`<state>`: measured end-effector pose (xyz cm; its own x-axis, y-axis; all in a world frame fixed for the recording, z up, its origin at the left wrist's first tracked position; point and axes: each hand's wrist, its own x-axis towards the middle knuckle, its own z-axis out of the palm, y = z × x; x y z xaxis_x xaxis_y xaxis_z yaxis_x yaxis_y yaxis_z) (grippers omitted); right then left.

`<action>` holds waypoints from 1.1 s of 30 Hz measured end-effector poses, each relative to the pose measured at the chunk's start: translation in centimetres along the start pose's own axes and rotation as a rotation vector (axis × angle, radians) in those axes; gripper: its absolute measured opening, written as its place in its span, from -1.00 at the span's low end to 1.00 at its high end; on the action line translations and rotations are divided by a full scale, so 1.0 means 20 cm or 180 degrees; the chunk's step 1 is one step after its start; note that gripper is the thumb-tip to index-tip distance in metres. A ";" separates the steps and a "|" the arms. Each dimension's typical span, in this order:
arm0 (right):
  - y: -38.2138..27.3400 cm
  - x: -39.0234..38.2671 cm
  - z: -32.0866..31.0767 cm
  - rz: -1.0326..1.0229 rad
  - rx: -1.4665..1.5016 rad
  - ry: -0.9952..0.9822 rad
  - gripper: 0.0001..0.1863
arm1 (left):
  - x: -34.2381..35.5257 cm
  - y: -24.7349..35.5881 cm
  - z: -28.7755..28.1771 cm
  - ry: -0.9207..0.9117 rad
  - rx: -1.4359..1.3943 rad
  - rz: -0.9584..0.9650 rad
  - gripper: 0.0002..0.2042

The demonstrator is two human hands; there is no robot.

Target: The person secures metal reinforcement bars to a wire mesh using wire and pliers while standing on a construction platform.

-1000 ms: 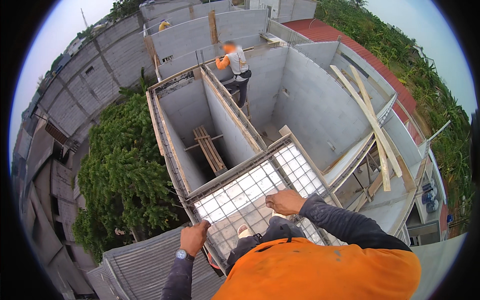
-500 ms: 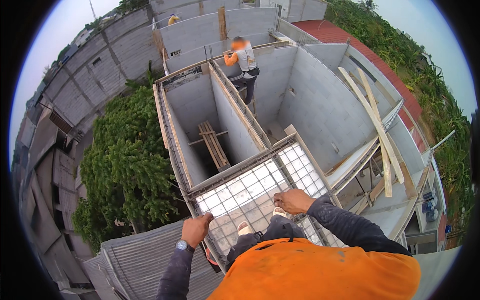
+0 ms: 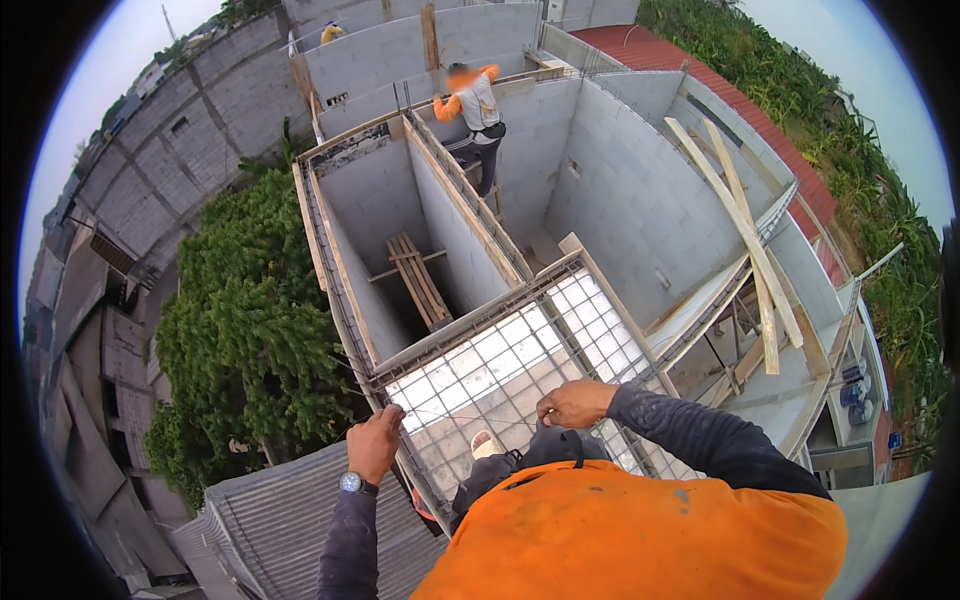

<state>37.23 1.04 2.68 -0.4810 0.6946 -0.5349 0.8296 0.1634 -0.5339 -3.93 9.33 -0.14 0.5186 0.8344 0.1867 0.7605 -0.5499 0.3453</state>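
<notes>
My left hand is pinched at the left edge of the rebar grid, on what looks like a thin wire. My right hand is closed over the grid's middle, apparently on the same wire, which runs faintly between both hands. The grid lies over white boards and a grey panel inside a narrow formwork frame. A sandalled foot rests on it below my hands, beside my dark trousers.
A co-worker climbs at the open grey block walls ahead; another person is farther back. Long planks lean at right. Drops border the grid, with a tree and corrugated roof on the left.
My left hand has moved up along the grid's edge, and my right hand has shifted slightly. A thin line now shows between them. The co-worker has raised an arm.
</notes>
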 end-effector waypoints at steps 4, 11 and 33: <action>-0.33 -0.05 -0.22 -0.0253 0.2144 -0.1090 -0.64 | -0.05 -0.08 0.04 -0.0109 0.0256 -0.0239 -0.89; -0.11 -0.01 -0.25 0.0899 0.0442 0.1361 -0.59 | -0.05 -0.06 -0.02 -0.0311 0.0330 0.0064 -0.87; -0.24 -0.18 -0.25 -0.0342 0.2967 -0.0969 -0.61 | 0.24 -0.11 -0.18 0.0037 0.0424 0.0022 -0.83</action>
<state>36.46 1.22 10.46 -0.7017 0.4769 -0.5293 0.2847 -0.4932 -0.8220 -4.47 14.63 3.32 0.5200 0.8306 0.1994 0.8025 -0.5550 0.2189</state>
